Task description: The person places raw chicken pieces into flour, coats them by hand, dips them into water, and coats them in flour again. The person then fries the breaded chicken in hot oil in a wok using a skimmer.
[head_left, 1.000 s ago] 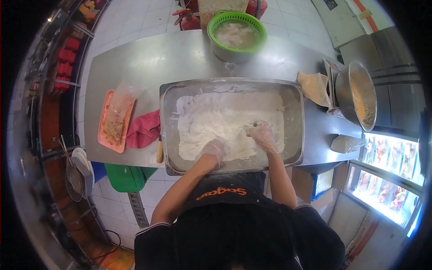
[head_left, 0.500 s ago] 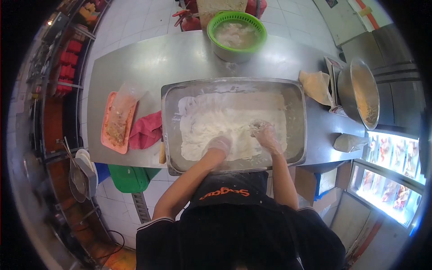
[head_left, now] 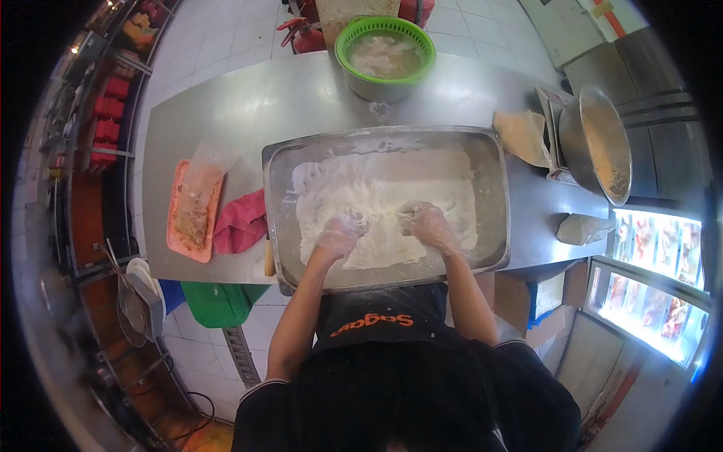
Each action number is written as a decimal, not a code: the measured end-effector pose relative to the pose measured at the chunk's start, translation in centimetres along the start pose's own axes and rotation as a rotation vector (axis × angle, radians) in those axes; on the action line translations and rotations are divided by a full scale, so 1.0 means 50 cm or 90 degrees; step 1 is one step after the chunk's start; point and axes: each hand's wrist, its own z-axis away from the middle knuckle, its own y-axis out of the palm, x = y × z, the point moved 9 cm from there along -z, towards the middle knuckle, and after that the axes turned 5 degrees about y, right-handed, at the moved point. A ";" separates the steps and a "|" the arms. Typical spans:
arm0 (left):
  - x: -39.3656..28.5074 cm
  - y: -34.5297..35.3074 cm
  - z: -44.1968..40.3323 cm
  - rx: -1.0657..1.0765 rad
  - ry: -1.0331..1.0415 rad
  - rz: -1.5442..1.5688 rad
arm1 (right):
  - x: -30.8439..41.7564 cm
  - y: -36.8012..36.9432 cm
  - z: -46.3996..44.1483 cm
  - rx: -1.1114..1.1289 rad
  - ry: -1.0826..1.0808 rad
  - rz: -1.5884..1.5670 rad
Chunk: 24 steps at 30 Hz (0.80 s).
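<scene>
A large steel tray [head_left: 495, 218] stands at the table's front edge with a layer of white flour [head_left: 384, 169] spread inside. Both hands wear clear plastic gloves and are in the flour. My left hand [head_left: 343, 230], left of the tray's middle, has its fingers curled round something flour-coated that I cannot make out. To its right, my right hand [head_left: 429, 224] is also closed, around a floury lump too hidden to name. The two hands are apart, at about the same height in the tray.
Beyond the tray sits a green colander [head_left: 425, 47] in a bowl with pale pieces in cloudy liquid. On the left lie a pink tray [head_left: 179, 230] and a red cloth [head_left: 241, 222]. A steel bowl [head_left: 595, 147] and a bag [head_left: 584, 229] are on the right.
My left hand has moved up and left out of deeper flour, and its fingers now show. My right hand has shifted slightly left with its fingers still curled.
</scene>
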 end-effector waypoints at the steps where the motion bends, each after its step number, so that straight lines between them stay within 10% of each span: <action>1: -0.035 -0.045 -0.009 0.018 -0.076 0.073 | 0.009 0.007 -0.004 0.008 -0.006 -0.020; 6: 0.004 -0.021 0.015 -0.024 -0.136 0.288 | 0.009 0.046 -0.022 -0.058 -0.026 -0.011; 8: 0.069 0.009 0.040 0.022 -0.295 0.160 | 0.018 0.045 -0.021 -0.029 0.011 -0.044; 24: -0.009 0.053 -0.049 0.031 -0.229 -0.138 | -0.034 0.006 -0.004 -0.079 0.055 -0.071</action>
